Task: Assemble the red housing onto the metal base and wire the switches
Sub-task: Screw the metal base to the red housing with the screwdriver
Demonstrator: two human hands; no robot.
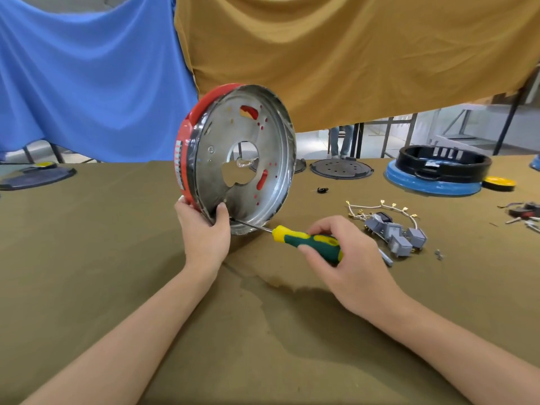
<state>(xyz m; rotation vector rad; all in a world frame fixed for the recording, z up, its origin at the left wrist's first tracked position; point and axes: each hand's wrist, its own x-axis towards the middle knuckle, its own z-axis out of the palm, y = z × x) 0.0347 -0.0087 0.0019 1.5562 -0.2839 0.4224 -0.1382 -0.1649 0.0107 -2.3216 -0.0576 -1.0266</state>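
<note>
Steadying the upright metal base (248, 159) and red housing (187, 135) in the left hand (204, 229), right hand (344, 252) gripping the screwdriver (306, 242), likely fastening, next needing tip seating.

No legible text, brand, number or sign could be read anywhere in the scene. A white-and-black label strip (178, 162) ran along the side of the red housing (193, 124), at about nine o'clock on the upright metal base (233, 135), but its markings were too blurred and foreshortened to make out.
</note>
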